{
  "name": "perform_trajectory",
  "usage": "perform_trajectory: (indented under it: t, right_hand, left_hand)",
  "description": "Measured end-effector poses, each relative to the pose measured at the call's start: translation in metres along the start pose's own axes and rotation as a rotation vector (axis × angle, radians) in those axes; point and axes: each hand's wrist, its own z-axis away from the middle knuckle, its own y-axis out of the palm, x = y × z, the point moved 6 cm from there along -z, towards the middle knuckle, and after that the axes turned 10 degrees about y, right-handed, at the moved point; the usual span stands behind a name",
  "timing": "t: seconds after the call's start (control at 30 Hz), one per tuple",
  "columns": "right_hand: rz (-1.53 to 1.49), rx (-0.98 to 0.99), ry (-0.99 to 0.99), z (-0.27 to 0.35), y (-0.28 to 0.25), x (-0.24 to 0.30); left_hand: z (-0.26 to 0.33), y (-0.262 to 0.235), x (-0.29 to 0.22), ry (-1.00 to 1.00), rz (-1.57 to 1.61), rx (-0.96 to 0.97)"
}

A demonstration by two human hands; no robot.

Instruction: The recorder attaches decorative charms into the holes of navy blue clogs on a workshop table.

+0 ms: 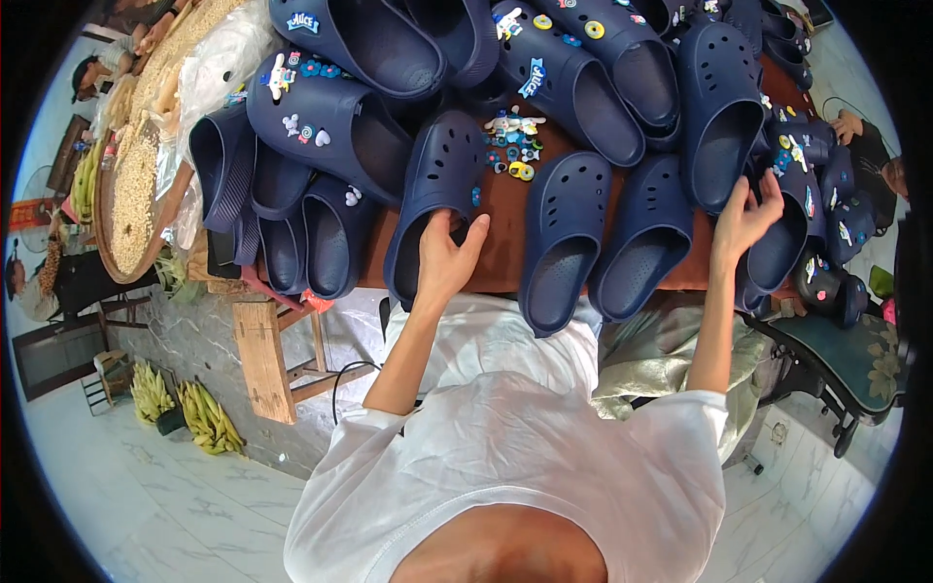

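Observation:
Close to the front edge, a plain navy clog (449,155) has my left hand (450,260) at its opening. The fingers reach inside and the thumb stays outside the rim, so the hand is closed on the shoe's side. Beside the heel of another plain navy clog (721,117) is my right hand (746,222), fingers apart and raised, holding nothing that I can see. Two more undecorated clogs, one left (567,228) and one right (645,233), lie between my hands with heels toward me. Small colourful shoe charms (513,141) are heaped behind them.
Clogs with charms (321,121) are piled along the back and both sides of the brown tabletop (501,253). At left are a round tray of pale kernels (131,209), a plastic bag (219,73) and a wooden stool (262,360). A dark chair (846,355) and another person (870,160) are at right.

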Motion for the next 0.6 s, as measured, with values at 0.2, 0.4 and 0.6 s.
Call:
perform_trajectory:
  t: [0.2,0.4,0.6]
  right_hand:
    - [-0.288,0.577,0.125,0.106,0.026,0.102]
    - [-0.602,1.032,0.661,0.241,0.106,0.125]
    - [-0.539,1.151,1.180,0.295,0.155,0.100]
  left_hand:
    - [-0.006,-0.002,-0.002,-0.115,-0.040,0.011]
    - [-0.009,0.001,-0.004,-0.057,-0.016,-0.043]
    - [-0.009,0.001,-0.004,-0.086,0.157,-0.115]
